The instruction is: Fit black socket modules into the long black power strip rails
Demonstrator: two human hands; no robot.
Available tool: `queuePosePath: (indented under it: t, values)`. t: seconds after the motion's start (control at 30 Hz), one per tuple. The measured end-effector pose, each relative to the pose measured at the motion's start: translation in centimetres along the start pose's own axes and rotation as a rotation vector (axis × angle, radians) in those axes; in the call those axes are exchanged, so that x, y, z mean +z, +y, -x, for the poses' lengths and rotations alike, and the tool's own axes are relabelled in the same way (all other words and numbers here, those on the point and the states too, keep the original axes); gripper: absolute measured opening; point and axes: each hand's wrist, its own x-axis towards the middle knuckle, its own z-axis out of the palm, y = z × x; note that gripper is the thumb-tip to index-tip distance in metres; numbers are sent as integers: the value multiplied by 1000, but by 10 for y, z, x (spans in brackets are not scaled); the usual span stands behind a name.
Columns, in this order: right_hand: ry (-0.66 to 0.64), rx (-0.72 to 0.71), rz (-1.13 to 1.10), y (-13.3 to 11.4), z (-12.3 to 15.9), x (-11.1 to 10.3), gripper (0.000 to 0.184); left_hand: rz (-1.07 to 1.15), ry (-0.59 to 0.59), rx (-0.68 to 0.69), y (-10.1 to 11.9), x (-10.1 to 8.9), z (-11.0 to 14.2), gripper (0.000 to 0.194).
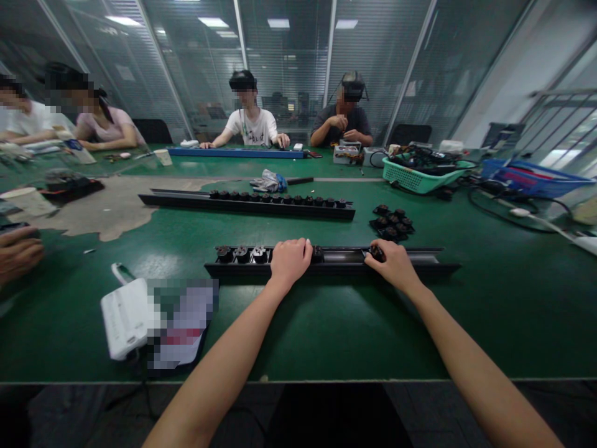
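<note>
In front of me lies a black channel rail (347, 269), open along its top. Several black socket modules (241, 253) sit inside its left part, and another module (318, 253) shows just right of my left hand. My left hand (290, 264) is closed over the rail, its fingertips mostly hidden from view. Farther right, my right hand (394, 264) pinches a black socket module (376, 252) at the top of the channel. Between the two hands a bare stretch of the channel's inside shows. Just beyond my right hand is a pile of loose socket modules (392, 222).
A longer black rail (252, 205) holding a row of modules lies behind. Nearer left are a white device (125, 317) and a phone (186, 330). Gloves (270, 182), a green basket (410, 177) and a blue basket (536, 178) stand farther off. Co-workers sit across; another person's hand (18, 252) shows at left.
</note>
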Motion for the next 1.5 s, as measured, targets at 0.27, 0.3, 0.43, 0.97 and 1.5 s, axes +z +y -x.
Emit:
queuePosePath:
  t: [0.27,0.3,0.43,0.97,1.5]
  values:
    - [6,6,-11,1,1,0,22,11,-3,-2,0,-1,0,47]
    - [8,7,-12,1,1,0,22,11,-6,-4,0,-1,0,47]
    - [5,14,-18,2,1,0,23,6,-3,1,0,-1,0,47]
    - [22,-6,3,6,2,0,19,1,-16,-14,0,0,0,47]
    - [29,42,86,10,3,-3,23,-5,18,7,0,1,0,48]
